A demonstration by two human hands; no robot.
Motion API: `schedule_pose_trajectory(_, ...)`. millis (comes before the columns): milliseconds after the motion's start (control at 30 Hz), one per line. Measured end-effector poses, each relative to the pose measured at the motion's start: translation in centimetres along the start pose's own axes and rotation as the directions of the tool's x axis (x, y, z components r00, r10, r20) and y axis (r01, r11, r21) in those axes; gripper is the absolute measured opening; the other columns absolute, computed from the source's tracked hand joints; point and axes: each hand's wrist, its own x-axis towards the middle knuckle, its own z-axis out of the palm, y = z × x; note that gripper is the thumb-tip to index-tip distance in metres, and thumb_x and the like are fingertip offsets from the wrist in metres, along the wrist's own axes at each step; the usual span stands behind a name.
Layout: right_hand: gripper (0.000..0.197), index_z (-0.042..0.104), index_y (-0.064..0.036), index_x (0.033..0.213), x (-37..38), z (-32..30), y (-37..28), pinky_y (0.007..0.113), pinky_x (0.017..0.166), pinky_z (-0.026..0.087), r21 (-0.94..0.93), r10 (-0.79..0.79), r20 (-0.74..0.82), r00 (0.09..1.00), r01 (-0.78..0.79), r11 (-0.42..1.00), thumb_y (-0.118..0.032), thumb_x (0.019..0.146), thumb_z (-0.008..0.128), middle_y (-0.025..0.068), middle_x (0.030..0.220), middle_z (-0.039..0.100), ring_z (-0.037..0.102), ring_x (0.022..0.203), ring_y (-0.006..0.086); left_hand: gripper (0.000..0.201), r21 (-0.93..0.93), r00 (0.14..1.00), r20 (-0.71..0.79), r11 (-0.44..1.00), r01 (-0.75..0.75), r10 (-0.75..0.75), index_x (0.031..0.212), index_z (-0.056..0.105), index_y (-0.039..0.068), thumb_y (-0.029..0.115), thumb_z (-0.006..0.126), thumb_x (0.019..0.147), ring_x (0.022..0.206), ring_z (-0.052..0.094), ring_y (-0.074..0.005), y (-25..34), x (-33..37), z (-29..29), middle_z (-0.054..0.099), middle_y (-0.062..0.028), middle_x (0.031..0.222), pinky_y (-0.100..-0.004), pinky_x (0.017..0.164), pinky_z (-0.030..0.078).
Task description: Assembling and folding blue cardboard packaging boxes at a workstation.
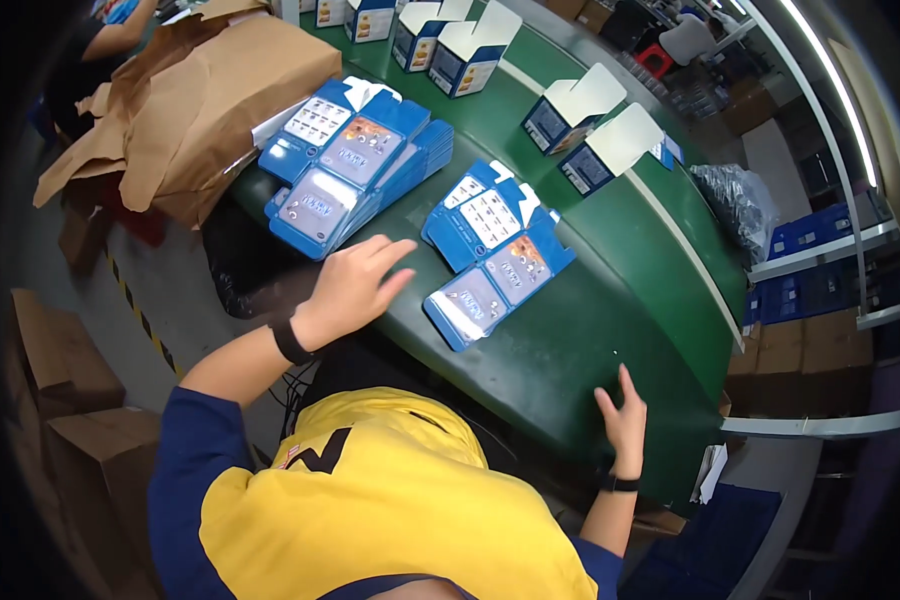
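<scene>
Flattened blue printed cartons lie in a thick fanned stack [318, 208] at the left of the green work surface [610, 295]. To its right is a smaller pile of the same flat cartons [518, 268], with white flaps at its far end. My left hand [355, 285] hovers just in front of the thick stack, fingers spread and nothing in it. Farther right, near the table's front edge, my right hand [625, 420] is open too, thumb and fingers apart, and holds nothing. A black band circles each wrist.
Folded-up cartons with raised white lids [470, 70] stand along the far side, with two more cartons [610, 150] to the right. Brown paper [240, 95] bulges at the left, near another person's arm [120, 30]. A clear plastic bag [735, 205] lies at the far right.
</scene>
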Motion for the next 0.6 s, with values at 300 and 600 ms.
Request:
schedule_pose_trajectory(300, 0.059, 0.029, 0.0012, 0.14, -3.4, 3.6, 4.2, 0.049, 0.112, 0.01, -0.289, -0.139, 0.024, 0.99, 0.14, 0.947, -0.029, 0.092, 0.044, 0.022, 0.146, 0.026, 0.021, 0.138, 0.0337, 0.026, 0.132, 0.973, -0.05, 0.967, -0.219, 0.227, 0.103, 0.057, 0.0, 0.003, 0.063, 0.078, 0.109, 0.053, -0.036, -3.6, 1.6, 3.6, 0.054, -0.0172, 0.112, -0.0405, 0.089, 0.046)
schedule_pose_trajectory(600, 0.066, 0.037, 0.0026, 0.132, -4.3, 3.6, 5.0, 0.061, 0.107, 0.012, -0.337, -0.098, 0.143, 0.985, 0.141, 0.931, -0.042, 0.085, 0.048, 0.0259, 0.141, 0.03, 0.028, 0.132, 0.0403, 0.033, 0.278, 0.976, 0.216, 0.959, -0.054, -0.008, 0.109, 0.052, -0.002, 0.006, 0.058, 0.077, 0.124, 0.04, -0.0423, -2.3, 3.5, 3.2, 0.043, -0.0234, 0.131, -0.0533, 0.105, 0.029)
